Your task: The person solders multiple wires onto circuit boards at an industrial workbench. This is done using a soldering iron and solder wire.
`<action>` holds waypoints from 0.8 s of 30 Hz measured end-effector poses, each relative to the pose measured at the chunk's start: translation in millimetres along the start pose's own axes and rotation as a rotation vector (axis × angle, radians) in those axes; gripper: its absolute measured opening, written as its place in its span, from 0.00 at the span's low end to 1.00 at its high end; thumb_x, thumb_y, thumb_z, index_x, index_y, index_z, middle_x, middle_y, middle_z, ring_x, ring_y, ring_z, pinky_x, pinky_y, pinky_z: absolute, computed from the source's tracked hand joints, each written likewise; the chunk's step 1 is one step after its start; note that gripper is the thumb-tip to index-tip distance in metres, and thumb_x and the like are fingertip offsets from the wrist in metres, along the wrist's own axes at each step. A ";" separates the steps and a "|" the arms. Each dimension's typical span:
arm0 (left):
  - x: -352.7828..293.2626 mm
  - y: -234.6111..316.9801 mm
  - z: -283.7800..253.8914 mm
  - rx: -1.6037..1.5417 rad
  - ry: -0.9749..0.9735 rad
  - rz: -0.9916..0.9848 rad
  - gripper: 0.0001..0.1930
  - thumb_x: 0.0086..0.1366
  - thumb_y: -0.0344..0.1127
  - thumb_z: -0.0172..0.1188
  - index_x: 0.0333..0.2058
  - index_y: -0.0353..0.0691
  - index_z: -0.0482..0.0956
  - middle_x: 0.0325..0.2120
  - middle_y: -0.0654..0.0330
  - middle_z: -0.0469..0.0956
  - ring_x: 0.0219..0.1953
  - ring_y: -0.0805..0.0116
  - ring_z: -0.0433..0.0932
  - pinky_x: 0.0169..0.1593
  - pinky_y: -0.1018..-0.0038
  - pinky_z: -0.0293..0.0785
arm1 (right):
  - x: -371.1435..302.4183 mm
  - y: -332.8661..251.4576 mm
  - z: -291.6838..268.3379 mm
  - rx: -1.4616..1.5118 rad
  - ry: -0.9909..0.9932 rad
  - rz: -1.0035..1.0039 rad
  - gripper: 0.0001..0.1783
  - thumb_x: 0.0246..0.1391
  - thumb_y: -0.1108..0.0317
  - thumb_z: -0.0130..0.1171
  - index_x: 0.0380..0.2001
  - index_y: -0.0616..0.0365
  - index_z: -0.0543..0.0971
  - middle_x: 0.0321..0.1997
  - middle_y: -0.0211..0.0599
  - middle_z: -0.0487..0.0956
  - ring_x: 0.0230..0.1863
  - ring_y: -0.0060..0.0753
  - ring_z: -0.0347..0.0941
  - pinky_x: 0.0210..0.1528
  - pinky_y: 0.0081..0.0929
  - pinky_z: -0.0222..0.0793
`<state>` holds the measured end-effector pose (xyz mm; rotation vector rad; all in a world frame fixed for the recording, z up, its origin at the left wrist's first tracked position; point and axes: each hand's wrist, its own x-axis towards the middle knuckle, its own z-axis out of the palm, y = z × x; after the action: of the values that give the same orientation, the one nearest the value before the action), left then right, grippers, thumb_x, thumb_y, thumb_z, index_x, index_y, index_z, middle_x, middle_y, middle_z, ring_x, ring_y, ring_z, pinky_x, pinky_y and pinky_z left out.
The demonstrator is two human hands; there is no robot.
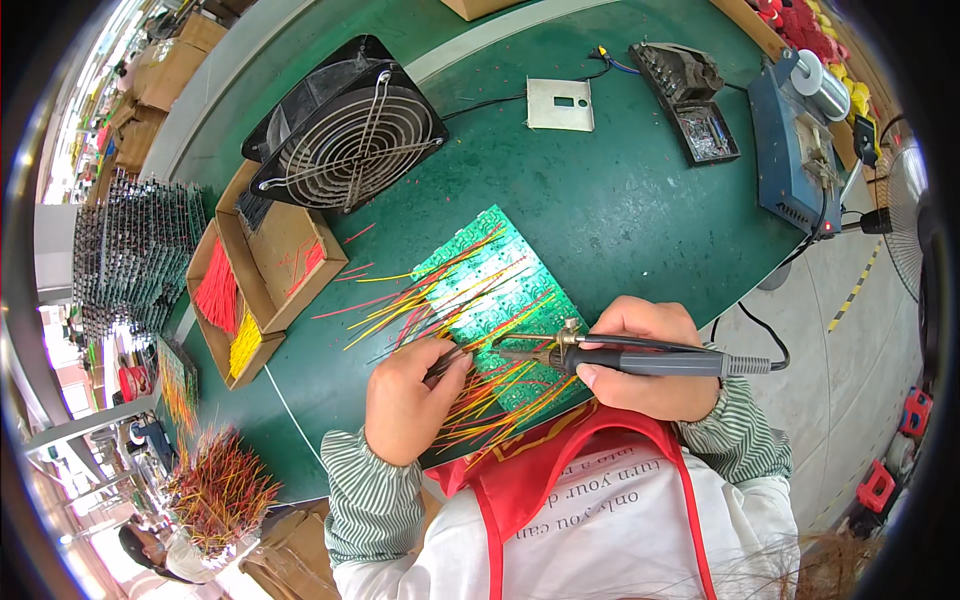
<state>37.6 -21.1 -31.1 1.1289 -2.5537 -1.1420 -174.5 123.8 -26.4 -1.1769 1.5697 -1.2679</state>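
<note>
While the right hand [650, 350] grips a grey-and-black soldering iron [672, 363], the left hand [412, 398] pinches a thin dark item [444, 367] beside the green rectangular circuit board [536, 272], near on the green surface [650, 215] with red and yellow wires [505, 388]; far left stands a square black fan [350, 150].

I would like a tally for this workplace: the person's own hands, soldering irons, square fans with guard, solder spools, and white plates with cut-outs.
Left hand and right hand: 2
Soldering iron: 1
Square fan: 1
Solder spool: 1
White plate: 1
Total: 6
</note>
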 end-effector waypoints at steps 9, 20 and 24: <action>2.5 -3.4 0.3 -0.005 -0.003 0.014 0.06 0.55 0.32 0.63 0.28 0.35 0.77 0.22 0.55 0.76 0.21 0.60 0.75 0.27 0.70 0.70 | 6.8 1.8 2.9 0.002 -0.042 0.051 0.11 0.43 0.72 0.64 0.28 0.62 0.72 0.22 0.36 0.79 0.23 0.19 0.75 0.26 0.20 0.69; 3.9 -3.9 -0.1 0.016 -0.016 0.012 0.07 0.53 0.30 0.64 0.29 0.34 0.77 0.22 0.55 0.76 0.21 0.65 0.74 0.28 0.72 0.70 | 6.9 -1.1 -4.4 0.000 0.012 0.007 0.11 0.42 0.72 0.65 0.27 0.62 0.72 0.20 0.34 0.78 0.22 0.18 0.74 0.24 0.19 0.68; -0.5 -3.1 -5.8 0.027 0.067 0.080 0.06 0.54 0.31 0.64 0.27 0.36 0.77 0.23 0.55 0.77 0.20 0.61 0.75 0.26 0.70 0.71 | 2.2 -3.9 -7.6 -0.008 0.021 -0.002 0.11 0.41 0.73 0.65 0.27 0.62 0.72 0.20 0.34 0.77 0.21 0.18 0.74 0.24 0.19 0.67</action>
<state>42.0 -25.5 -29.1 1.0425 -2.5459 -1.0366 -181.5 123.3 -21.1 -1.1738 1.5907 -1.2802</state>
